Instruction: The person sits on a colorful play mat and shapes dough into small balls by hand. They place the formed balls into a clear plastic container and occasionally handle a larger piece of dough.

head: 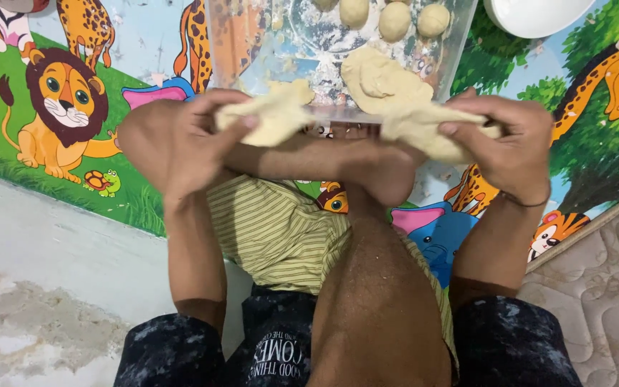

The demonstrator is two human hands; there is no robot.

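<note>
A cartoon animal mat (73,107) is seen spread over the floor, with a quilted mattress (610,287) at its lower right edge. The person's bare crossed legs (374,287) and a striped yellow cloth (274,229) are seen in the lower middle of the view. A clear plastic tray (238,43), dusted with flour, is set on the mat at the top centre; a flattened mass of dough (377,75) lies in it, with several small dough balls (394,20) behind it. A white bowl (539,14) is partly seen at the top right (cut off by the frame edge).

The left hand (180,143) is closed on a left piece of dough (274,115), the fingers (241,125) wrapped over its near edge. The right hand (510,140) is closed on a right piece of dough (424,132) in the same way. Both pieces are held above the legs, just in front of the tray, apart from each other.
</note>
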